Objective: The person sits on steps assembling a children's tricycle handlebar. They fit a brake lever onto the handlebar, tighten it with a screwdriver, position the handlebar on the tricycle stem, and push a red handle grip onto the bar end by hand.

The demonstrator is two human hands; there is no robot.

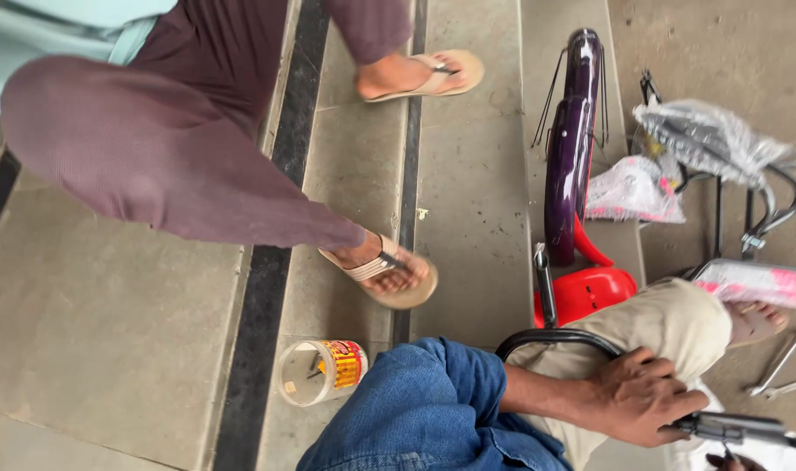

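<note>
Left hand [642,401] clenched around dark grey metal bar [740,427], above knee in beige trousers; bar runs out to right of grip. Right hand [731,462] only a sliver at frame edge, just below bar; cannot tell whether clenched or released.

Bar judged stiff, fairly heavy, hard-surfaced, not fragile; best taken close to present grip, clear of fittings.

Counts:
- dark grey metal bar, one
- black curved metal tube [555,336], just left of grip, one
- glossy purple mudguards [569,174], well beyond grip, two
- red plastic guard [590,292], one
- clear plastic jar [315,372], far left of grip on floor, one
</note>
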